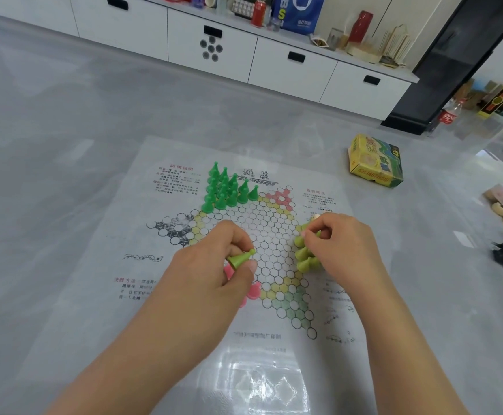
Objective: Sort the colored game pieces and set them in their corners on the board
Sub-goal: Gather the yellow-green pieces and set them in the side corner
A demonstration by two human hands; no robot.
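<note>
A: Starting left of the board's hex field: anything going on there?

B: Nothing moving. Just the black-printed corner sitting bare of pieces, left of the hex field.

A: And up from the field?

B: Dark green pieces standing upright, packed together in the corner at the field's upper left edge. Looking like a finished set.

A: Then the left hand?

B: Hovering over the field's lower left edge, curled, pinching one light green piece between thumb and fingers, the piece lying sideways with its tip pointing right. Pink pieces peeking out beneath that hand, also at the field's lower left.

A: Right hand?

B: Resting at the field's right edge, fingers curled, pinching a light green piece among the light green cluster. Hard telling how many standing there, with the hand covering most.

A: So, which step?

B: Seemingly filling the light green corner, right of the field.

A: Next move calling for what?

B: Probably carrying the sideways piece across the field to the right, turning it upright, and seating it in a free circle beside the cluster without knocking neighbours.
</note>
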